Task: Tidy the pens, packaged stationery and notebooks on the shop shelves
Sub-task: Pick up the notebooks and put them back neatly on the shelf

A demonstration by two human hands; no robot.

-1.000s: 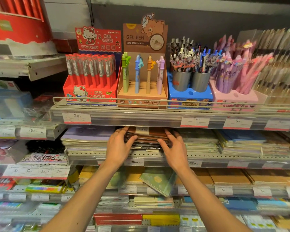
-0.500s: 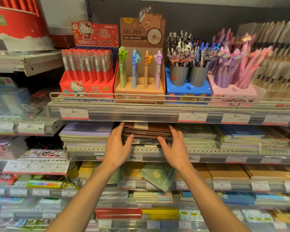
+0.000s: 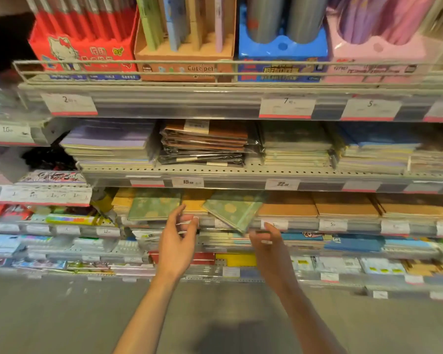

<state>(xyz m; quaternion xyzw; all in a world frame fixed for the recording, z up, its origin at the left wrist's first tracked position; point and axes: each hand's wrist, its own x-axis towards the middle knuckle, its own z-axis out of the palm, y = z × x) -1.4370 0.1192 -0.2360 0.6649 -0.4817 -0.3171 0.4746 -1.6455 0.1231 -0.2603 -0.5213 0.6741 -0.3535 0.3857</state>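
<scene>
A green wrapped notebook (image 3: 233, 209) lies crooked on the third shelf, one corner jutting over the shelf edge. A second green notebook (image 3: 152, 204) lies flat to its left. My right hand (image 3: 266, 242) is just below the jutting corner, fingers loosely curled, holding nothing. My left hand (image 3: 178, 235) hovers in front of the shelf lip left of that corner, fingers relaxed and apart. One shelf up sits the stack of brown wrapped notebooks (image 3: 205, 141), with neither hand on it.
Orange-brown notebooks (image 3: 343, 204) fill the third shelf to the right. Purple (image 3: 108, 139) and blue (image 3: 379, 139) notebook stacks flank the brown stack. Pen display boxes, red (image 3: 82, 51) and pink (image 3: 376, 53), stand on the top shelf behind a wire rail (image 3: 215, 62). Grey floor below.
Both hands have let go of the brown notebook stack and dropped one shelf lower, to the crooked green notebook. The camera has tilted down and moved closer.
</scene>
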